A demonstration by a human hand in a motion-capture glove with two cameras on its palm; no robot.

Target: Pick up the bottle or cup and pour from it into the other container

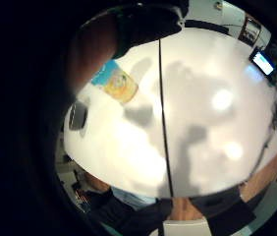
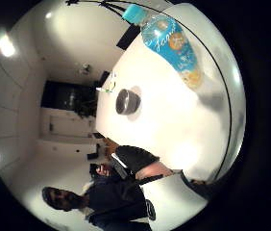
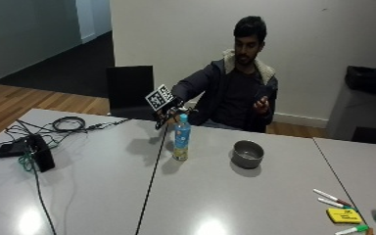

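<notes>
1. Two task things sit on the worktop (image 3: 240,196): the capped water bottle (image 3: 181,138) stands upright, and the small metal bowl (image 3: 247,153) rests near it, apart.
2. Your gloved right hand (image 3: 168,113) hovers just above and behind the bottle's blue cap; it is not yet on it, and I cannot tell how your grip is set.
3. Come in too high and you'll likely knock that tall, narrow bottle over toward the black cable (image 3: 150,186) running beside its base.
4. Judging by the cap in place, tipping now would pour nothing; it probably needs opening first.
5. Pour from too far off and the bowl's low rim could let liquid splash onto the worktop.
</notes>
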